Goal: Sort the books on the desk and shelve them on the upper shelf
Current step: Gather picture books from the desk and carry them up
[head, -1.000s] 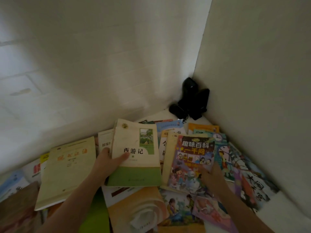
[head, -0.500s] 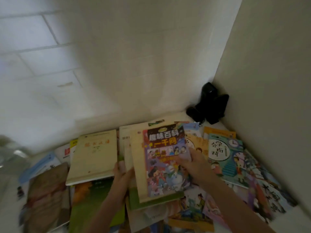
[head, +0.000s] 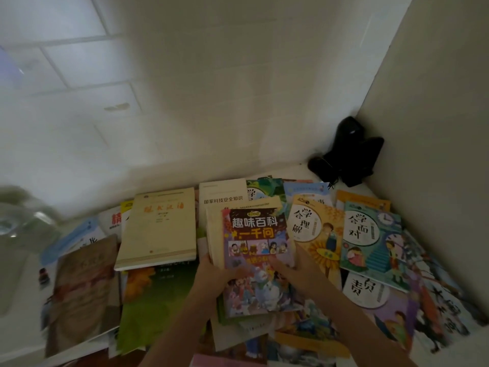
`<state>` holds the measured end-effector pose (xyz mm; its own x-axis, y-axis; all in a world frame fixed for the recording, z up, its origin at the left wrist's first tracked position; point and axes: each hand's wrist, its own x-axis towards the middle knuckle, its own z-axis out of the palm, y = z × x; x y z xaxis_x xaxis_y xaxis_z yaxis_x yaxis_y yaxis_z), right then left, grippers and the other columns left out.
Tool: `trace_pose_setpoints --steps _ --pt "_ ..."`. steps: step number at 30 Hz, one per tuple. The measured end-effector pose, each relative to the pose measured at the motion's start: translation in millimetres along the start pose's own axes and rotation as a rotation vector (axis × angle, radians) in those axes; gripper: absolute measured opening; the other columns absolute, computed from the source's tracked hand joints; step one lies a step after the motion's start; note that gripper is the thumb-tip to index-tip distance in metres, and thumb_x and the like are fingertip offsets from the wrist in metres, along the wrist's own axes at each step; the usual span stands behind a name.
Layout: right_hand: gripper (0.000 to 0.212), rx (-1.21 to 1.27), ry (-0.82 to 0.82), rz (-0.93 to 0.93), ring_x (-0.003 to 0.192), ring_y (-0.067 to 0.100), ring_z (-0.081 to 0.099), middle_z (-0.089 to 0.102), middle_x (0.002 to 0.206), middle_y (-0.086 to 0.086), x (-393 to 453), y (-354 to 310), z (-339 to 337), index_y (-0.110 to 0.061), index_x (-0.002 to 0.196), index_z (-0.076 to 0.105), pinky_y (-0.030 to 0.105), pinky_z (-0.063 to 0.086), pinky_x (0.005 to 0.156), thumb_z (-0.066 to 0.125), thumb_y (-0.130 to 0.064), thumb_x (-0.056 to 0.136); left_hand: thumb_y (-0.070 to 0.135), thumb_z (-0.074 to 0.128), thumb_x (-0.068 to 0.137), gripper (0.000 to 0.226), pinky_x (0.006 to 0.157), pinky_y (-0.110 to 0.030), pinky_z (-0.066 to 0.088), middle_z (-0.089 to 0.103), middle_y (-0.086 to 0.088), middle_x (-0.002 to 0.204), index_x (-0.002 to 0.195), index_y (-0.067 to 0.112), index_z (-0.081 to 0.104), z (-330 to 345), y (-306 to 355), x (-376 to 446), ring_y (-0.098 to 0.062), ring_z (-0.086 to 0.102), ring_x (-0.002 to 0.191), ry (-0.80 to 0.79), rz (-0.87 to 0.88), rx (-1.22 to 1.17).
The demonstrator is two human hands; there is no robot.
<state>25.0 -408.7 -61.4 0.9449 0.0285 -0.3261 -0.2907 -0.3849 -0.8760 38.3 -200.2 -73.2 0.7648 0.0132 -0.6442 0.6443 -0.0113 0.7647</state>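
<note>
**A:** Where does the stack sit from your hands?

**B:** Right between them. The colourful cartoon-cover paperback with the yellow title lettering (head: 258,263) lies on top of a cream-edged book (head: 215,234), and both lie near the middle of the white desk (head: 293,170), their long axis running away from you toward the wall. Your left hand (head: 211,276) is at the stack's left edge and your right hand (head: 293,268) at its right edge, so neither is the nearer one; you have both on it.

**A:** And the grip itself?

**B:** Your left fingers curl round the left edge, the thumb lying over the cover. Your right hand looks to be pinching the right edge, thumb on the cover; the fingers underneath are hidden from me, so how deep they reach I cannot tell.

**A:** Anything crowding it?

**B:** The thick pale-yellow softcover book (head: 158,229) lies just beside it on your left, and the orange sunflower-cover picture book (head: 317,234) just beside it on your right. The upper shelf is out of view, so I judge you lift straight up first.
</note>
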Motion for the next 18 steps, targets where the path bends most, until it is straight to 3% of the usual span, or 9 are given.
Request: trace_pose_setpoints --steps 2,4,6,8,10,11,13,15,18 --pt "0.066 0.051 -0.013 -0.006 0.122 0.002 0.046 0.046 0.130 -0.026 -2 4 -2 -0.032 0.140 0.039 0.021 0.044 0.094 0.070 -0.046 0.083 0.044 0.098 0.025 0.116 0.073 -0.045 0.060 0.069 -0.006 0.109 0.128 0.017 0.051 2 -3 -13 -0.026 0.071 0.091 0.015 0.076 -0.033" --pt "0.059 0.167 -0.018 0.025 0.115 0.022 0.062 0.067 0.120 0.000 -11 13 -5 -0.030 0.129 0.056 0.043 0.054 0.093 0.076 -0.051 0.077 0.040 0.096 0.034 0.107 0.074 -0.042 0.060 0.067 -0.002 0.110 0.128 0.022 0.048 8 -7 -29 -0.022 0.070 0.092 0.033 0.206 0.009" --pt "0.050 0.383 -0.043 0.101 0.106 0.039 0.063 0.067 0.113 0.017 -23 25 -11 -0.023 0.125 0.059 0.053 0.055 0.086 0.078 -0.032 0.080 0.032 0.096 0.043 0.099 0.074 -0.033 0.060 0.063 0.004 0.113 0.126 0.032 0.042 16 -8 -48 -0.013 0.068 0.094 0.015 0.348 0.055" --pt "0.065 0.625 -0.077 0.212 0.114 0.039 0.060 0.065 0.126 0.009 -33 33 -17 -0.013 0.140 0.046 0.047 0.058 0.080 0.074 -0.009 0.082 0.024 0.094 0.053 0.092 0.073 -0.021 0.057 0.058 0.011 0.116 0.124 0.039 0.038 22 -5 -66 -0.003 0.065 0.097 -0.055 0.512 0.132" --pt "0.075 0.628 -0.052 0.231 0.121 0.030 0.055 0.052 0.137 0.002 -45 33 -22 -0.013 0.141 0.037 0.043 0.055 0.085 0.076 -0.003 0.078 0.025 0.093 0.058 0.091 0.076 -0.019 0.055 0.053 0.014 0.120 0.128 0.038 0.035 24 1 -79 -0.002 0.062 0.103 -0.118 0.624 0.203" --pt "0.065 0.587 -0.027 0.208 0.112 0.025 0.057 0.053 0.128 0.002 -49 31 -23 -0.015 0.131 0.041 0.042 0.054 0.086 0.076 -0.002 0.078 0.025 0.092 0.059 0.092 0.078 -0.021 0.056 0.052 0.015 0.121 0.129 0.036 0.035 22 4 -83 -0.004 0.061 0.106 -0.144 0.659 0.217" --pt "0.042 0.496 0.025 0.124 0.079 0.017 0.054 0.048 0.087 0.002 -57 22 -25 -0.022 0.095 0.041 0.032 0.056 0.075 0.073 0.001 0.080 0.017 0.092 0.060 0.093 0.081 -0.028 0.057 0.053 0.014 0.122 0.132 0.031 0.035 17 13 -88 -0.008 0.060 0.111 -0.170 0.683 0.205" --pt "0.049 0.421 0.088 0.018 0.067 0.019 0.055 0.039 0.072 0.001 -55 4 -26 -0.024 0.080 0.033 0.036 0.060 0.076 0.072 0.006 0.079 0.005 0.088 0.062 0.095 0.082 -0.034 0.058 0.055 0.004 0.125 0.136 0.026 0.032 9 25 -89 -0.015 0.062 0.113 -0.172 0.680 0.151" --pt "0.056 0.373 0.049 -0.182 0.080 0.022 0.070 0.063 0.082 0.007 -41 -28 -20 -0.022 0.114 0.045 0.042 0.060 0.075 0.074 0.008 0.076 -0.008 0.081 0.065 0.100 0.082 -0.040 0.058 0.057 -0.007 0.126 0.142 0.023 0.027 -7 41 -82 -0.022 0.062 0.115 -0.148 0.709 0.098"
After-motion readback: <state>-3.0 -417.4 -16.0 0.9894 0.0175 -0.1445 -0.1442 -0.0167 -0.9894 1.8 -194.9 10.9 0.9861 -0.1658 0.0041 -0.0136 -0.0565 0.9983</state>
